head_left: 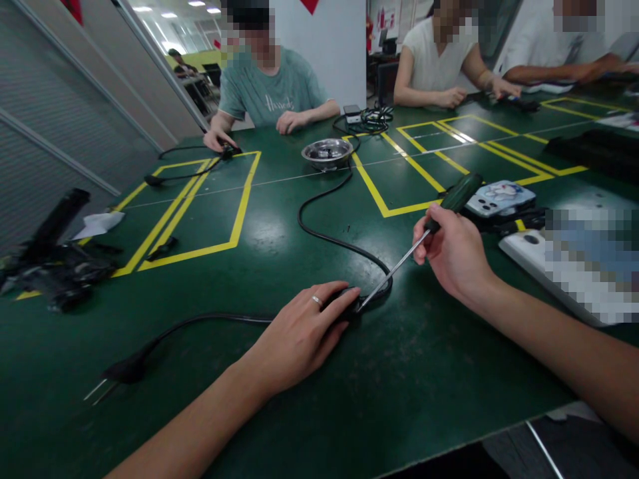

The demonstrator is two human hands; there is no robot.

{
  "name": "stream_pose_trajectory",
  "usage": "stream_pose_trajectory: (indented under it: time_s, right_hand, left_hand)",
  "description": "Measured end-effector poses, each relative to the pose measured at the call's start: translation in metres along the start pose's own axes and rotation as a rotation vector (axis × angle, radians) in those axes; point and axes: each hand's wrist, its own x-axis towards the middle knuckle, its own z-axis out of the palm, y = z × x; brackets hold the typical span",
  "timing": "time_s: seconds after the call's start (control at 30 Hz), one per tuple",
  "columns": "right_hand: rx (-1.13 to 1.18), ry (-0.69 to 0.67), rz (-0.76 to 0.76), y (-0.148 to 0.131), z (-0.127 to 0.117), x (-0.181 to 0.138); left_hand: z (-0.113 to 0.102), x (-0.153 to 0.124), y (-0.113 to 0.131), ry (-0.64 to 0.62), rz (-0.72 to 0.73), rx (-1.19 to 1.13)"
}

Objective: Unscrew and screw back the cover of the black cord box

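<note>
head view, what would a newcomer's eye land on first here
Probably the green-handled screwdriver in the right hand, right of centre, its long shaft slanting down to the small black piece under the left hand. Next, perhaps, the bright yellow tape marking boxes across the far part of the dark green table. The shiny metal bowl also stands out, beyond the hands near the middle.

on table [424, 392] | plug [128, 369] left of left hand [304, 329] | phone [504, 198] right of screwdriver [457, 195]

"Harrods" lettering [284, 104] on green T-shirt [273, 83]
</note>
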Motion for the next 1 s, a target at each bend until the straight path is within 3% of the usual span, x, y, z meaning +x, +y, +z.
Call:
stream_pose_trajectory:
  time_s: [0.7, 1.0]
  right_hand:
    - [-0.008, -0.004, -0.001, -0.0009, -0.0005, -0.0008]
    - [-0.049, 0.018, -0.167, -0.0041, -0.0047, 0.0023]
  left_hand:
    - [-0.0008, 0.0012, -0.0010, -0.004, -0.003, 0.059]
    - [-0.0018, -0.0020, -0.0022, 0.096, 0.022, 0.059]
